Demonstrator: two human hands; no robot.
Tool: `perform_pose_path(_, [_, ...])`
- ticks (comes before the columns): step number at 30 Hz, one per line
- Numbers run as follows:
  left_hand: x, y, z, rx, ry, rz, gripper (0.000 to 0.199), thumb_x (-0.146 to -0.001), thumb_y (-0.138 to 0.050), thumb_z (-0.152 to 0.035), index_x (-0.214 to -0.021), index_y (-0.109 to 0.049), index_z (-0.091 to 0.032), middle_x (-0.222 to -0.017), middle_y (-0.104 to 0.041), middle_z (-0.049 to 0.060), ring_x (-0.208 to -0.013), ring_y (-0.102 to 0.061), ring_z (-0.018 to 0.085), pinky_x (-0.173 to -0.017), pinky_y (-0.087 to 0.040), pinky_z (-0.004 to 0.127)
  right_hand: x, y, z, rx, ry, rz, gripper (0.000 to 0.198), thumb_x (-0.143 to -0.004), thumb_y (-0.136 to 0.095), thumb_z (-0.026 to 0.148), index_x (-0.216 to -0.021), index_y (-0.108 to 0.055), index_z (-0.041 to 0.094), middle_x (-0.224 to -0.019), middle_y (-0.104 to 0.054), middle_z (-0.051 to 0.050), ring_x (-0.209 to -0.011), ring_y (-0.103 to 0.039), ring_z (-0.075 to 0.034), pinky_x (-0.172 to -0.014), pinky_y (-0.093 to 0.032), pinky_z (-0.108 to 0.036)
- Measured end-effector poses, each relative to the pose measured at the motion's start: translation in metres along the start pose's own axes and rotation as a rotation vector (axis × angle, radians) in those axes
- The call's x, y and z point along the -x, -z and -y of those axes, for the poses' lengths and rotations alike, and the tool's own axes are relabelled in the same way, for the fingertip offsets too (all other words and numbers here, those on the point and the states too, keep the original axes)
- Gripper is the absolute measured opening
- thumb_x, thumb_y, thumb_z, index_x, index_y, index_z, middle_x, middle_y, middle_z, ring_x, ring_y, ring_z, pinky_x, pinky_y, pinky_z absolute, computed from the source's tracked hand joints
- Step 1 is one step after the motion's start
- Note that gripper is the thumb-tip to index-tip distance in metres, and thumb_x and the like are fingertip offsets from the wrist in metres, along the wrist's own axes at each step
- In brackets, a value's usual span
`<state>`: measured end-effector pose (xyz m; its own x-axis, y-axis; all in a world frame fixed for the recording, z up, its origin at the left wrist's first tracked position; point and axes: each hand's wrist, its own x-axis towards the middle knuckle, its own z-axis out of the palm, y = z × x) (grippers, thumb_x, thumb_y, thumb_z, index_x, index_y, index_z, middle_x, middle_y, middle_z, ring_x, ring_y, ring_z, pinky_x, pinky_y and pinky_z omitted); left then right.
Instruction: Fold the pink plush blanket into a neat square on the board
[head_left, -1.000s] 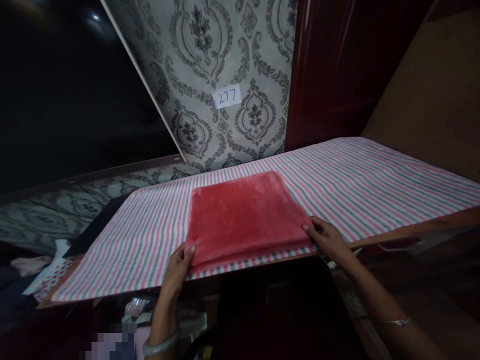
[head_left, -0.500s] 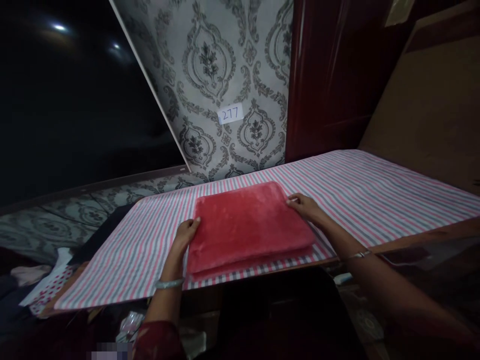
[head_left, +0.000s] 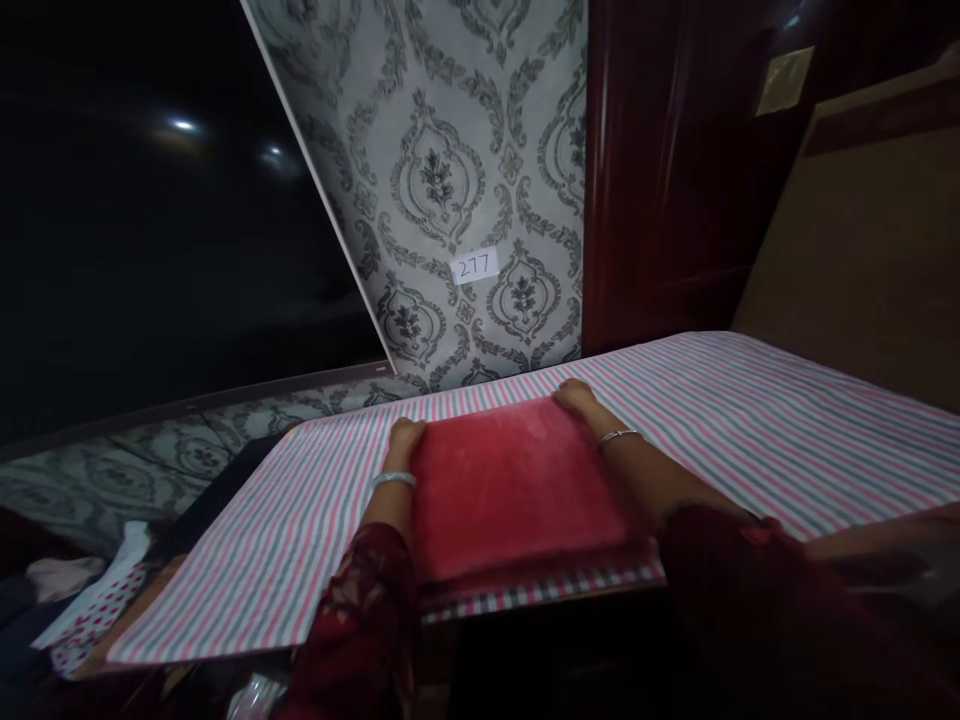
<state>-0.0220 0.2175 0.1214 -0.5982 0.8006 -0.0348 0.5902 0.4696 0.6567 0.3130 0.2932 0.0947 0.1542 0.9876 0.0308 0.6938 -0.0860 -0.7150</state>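
Observation:
A folded red plush cloth (head_left: 517,490) lies at the front of a table spread with a striped cloth (head_left: 270,530). My left hand (head_left: 406,433) is closed at its far left corner, with the fingertips turned out of sight. At the far right corner my right hand (head_left: 575,394) is closed too, its fingers curled over the edge. Layers of the fold show along the near side, slightly blurred.
A large dark screen (head_left: 165,230) leans at the left. Behind the table are patterned wallpaper with a paper label (head_left: 475,266) and a dark red door (head_left: 675,200). A brown board (head_left: 877,250) stands at right. Dotted fabric (head_left: 97,610) lies at lower left.
Both hands have moved from the sides of the red plush cloth to its far corners, away from me. The view has tilted up a little.

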Motion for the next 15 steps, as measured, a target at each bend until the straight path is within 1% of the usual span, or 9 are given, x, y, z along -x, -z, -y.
perform_pose_path(1, [0.0, -0.006, -0.002, -0.019, 0.002, -0.017, 0.016, -0.087, -0.071, -0.029, -0.09, -0.07, -0.014, -0.098, -0.074, 0.011, -0.097, -0.07, 0.025, -0.084, -0.052, 0.037, 0.0, -0.005, 0.003, 0.011, -0.016, -0.005, 0.031, -0.097, -0.064, 0.041, -0.113, -0.067, 0.015, -0.113, -0.069, -0.009, -0.101, -0.066, -0.02, -0.091, -0.055, -0.041])
perform_pose_path(3, [0.002, -0.018, -0.003, -0.041, -0.005, -0.056, 0.011, -0.084, -0.07, -0.022, -0.089, -0.071, -0.013, -0.106, -0.074, 0.019, -0.108, -0.069, 0.033, -0.086, -0.05, 0.039, 0.003, -0.017, 0.005, 0.021, -0.05, -0.017, 0.029, -0.097, -0.061, 0.034, -0.117, -0.069, 0.013, -0.117, -0.069, -0.014, -0.108, -0.066, -0.024, -0.095, -0.052, -0.041])
perform_pose_path(5, [0.005, -0.028, 0.002, -0.047, -0.012, -0.091, 0.011, -0.084, -0.065, -0.017, -0.092, -0.072, -0.013, -0.111, -0.073, 0.022, -0.112, -0.067, 0.036, -0.086, -0.049, 0.039, 0.01, -0.027, 0.001, 0.015, -0.053, -0.055, 0.03, -0.096, -0.055, 0.024, -0.119, -0.071, 0.012, -0.119, -0.069, -0.02, -0.111, -0.066, -0.027, -0.095, -0.05, -0.04])
perform_pose_path(6, [0.006, -0.031, 0.006, -0.046, -0.012, -0.105, 0.015, -0.085, -0.062, -0.015, -0.095, -0.073, -0.014, -0.112, -0.073, 0.022, -0.112, -0.067, 0.036, -0.086, -0.049, 0.038, 0.014, -0.031, -0.004, 0.008, -0.053, -0.076, 0.033, -0.096, -0.051, 0.021, -0.119, -0.072, 0.012, -0.119, -0.069, -0.021, -0.112, -0.066, -0.029, -0.094, -0.049, -0.038])
perform_pose_path(8, [0.006, -0.035, 0.015, -0.034, -0.005, -0.134, 0.024, -0.086, -0.056, -0.013, -0.104, -0.072, -0.015, -0.112, -0.073, 0.019, -0.11, -0.068, 0.033, -0.085, -0.048, 0.037, 0.018, -0.036, -0.017, -0.005, -0.059, -0.123, 0.037, -0.095, -0.046, 0.018, -0.119, -0.073, 0.013, -0.12, -0.069, -0.021, -0.112, -0.066, -0.029, -0.093, -0.048, -0.036])
perform_pose_path(12, [0.0, -0.039, 0.03, 0.001, 0.032, -0.207, 0.039, -0.091, -0.044, -0.012, -0.124, -0.065, -0.015, -0.116, -0.072, 0.016, -0.107, -0.069, 0.027, -0.084, -0.048, 0.033, 0.013, -0.04, -0.038, -0.02, -0.093, -0.201, 0.04, -0.093, -0.043, 0.02, -0.118, -0.073, 0.013, -0.119, -0.071, -0.018, -0.111, -0.064, -0.028, -0.092, -0.048, -0.033])
perform_pose_path(15, [-0.003, -0.042, 0.034, 0.009, 0.046, -0.232, 0.039, -0.093, -0.042, -0.012, -0.125, -0.064, -0.014, -0.118, -0.072, 0.016, -0.107, -0.068, 0.026, -0.085, -0.048, 0.032, 0.008, -0.042, -0.045, -0.027, -0.11, -0.221, 0.041, -0.09, -0.044, 0.021, -0.116, -0.074, 0.012, -0.115, -0.072, -0.017, -0.106, -0.065, -0.027, -0.089, -0.048, -0.032])
